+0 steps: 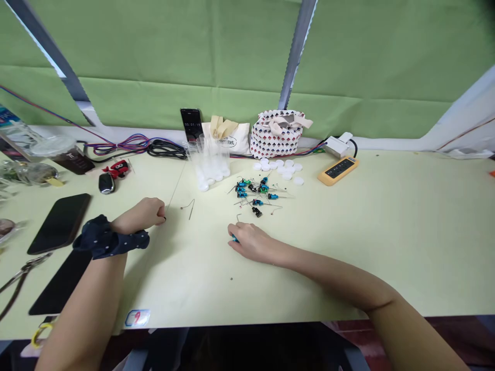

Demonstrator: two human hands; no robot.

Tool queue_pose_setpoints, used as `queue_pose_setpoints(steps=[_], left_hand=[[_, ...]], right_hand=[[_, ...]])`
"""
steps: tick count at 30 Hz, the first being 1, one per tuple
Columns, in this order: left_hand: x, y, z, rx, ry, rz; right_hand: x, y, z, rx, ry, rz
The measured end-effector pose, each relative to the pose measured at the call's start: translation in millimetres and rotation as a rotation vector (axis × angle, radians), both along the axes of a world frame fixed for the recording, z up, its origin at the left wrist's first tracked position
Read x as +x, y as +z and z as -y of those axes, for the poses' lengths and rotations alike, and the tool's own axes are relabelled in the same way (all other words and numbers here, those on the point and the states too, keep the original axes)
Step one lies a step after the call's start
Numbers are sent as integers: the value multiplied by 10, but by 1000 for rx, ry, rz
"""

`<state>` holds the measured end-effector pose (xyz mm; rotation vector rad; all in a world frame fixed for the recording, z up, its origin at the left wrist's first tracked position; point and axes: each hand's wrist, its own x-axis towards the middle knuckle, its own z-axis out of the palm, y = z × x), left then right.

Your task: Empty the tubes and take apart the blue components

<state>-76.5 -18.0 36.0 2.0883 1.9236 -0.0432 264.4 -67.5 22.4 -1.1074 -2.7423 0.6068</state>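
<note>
Head view only, with two hands of the same person. Left hand (150,213) closed in a narrow grip on one long thin wire (176,188), the wire rising from the fist toward a bundle of clear tubes (207,165). Around the left wrist, one dark dotted hair tie (112,239). Right hand (250,242) low on the pale worktop (386,206), in a narrow grip around one blue part (234,238), only a small blue end showing, and one hooked wire (238,218) standing out just past the fingers. Between the two hands, one bent wire (189,207) lying alone. Just ahead of the right hand, about a dozen small parts (255,195) in blue, green and black, all with thin wire legs, in a loose heap; exact number hard to tell. Behind the heap, more than ten white caps (280,167). Along the back, one upright phone (191,123) with a timer on the screen, two cloth bags (278,134), one yellow power strip (338,171) and a tangle of cables (135,147). On the left side, one black phone (60,224) and one pair of pliers (23,275). Behind everything, a green curtain (232,51).
</note>
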Motion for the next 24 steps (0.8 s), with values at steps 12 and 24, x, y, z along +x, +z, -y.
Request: queue_pose_setpoints(steps=[12,24], left_hand=[[-174,-21,-69,89,43,69],[-112,-43,-77,12,-27,-42]], right_hand=[[-714,11,-589,-91,-73,-397],[-853,-193,-826,-10,-187,-304]])
